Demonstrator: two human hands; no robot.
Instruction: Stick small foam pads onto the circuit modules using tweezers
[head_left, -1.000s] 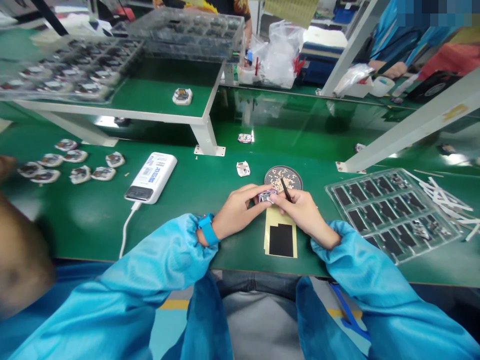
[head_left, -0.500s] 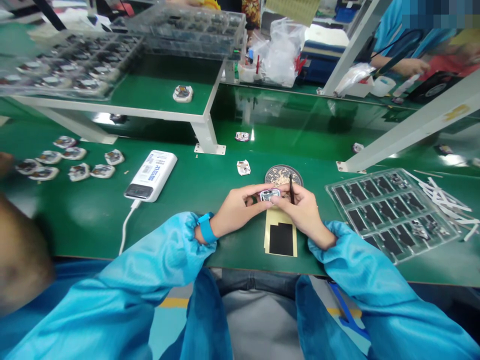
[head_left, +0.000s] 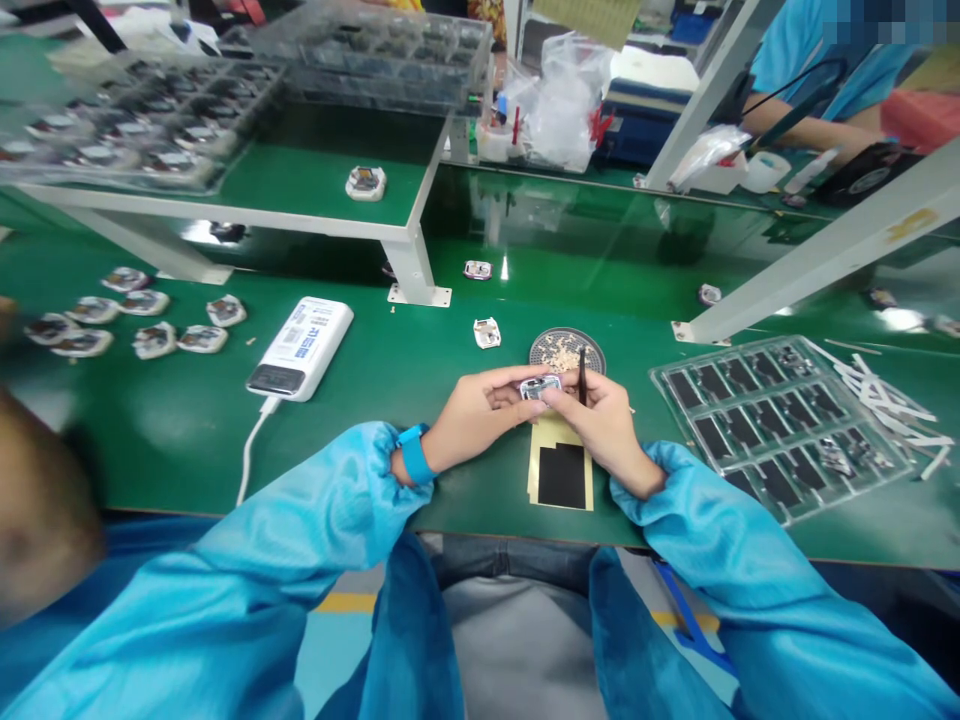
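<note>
My left hand point(head_left: 476, 408) grips a small silver-and-pink electronic module point(head_left: 539, 388) by its edges. My right hand point(head_left: 602, 427) holds slim black tweezers point(head_left: 582, 377) upright, with its fingers touching the module's right side. Under my hands lies a yellow backing sheet with black adhesive pads point(head_left: 561, 472). Just beyond my fingertips is a round dark mesh dish point(head_left: 567, 350) holding small beige pieces. My fingers hide the tweezer tips and part of the module.
A white power bank point(head_left: 300, 349) with a cable lies to the left, beyond it several round modules point(head_left: 201, 339). A clear tray of black pads point(head_left: 780, 425) and white strips point(head_left: 892, 404) sit right. A white-legged shelf point(head_left: 405, 265) stands ahead; a co-worker's arm point(head_left: 810, 118) shows far right.
The tweezers have gone from tilted to nearly upright, and my hands have drawn closer around the module. The co-worker's arm at the far right has shifted.
</note>
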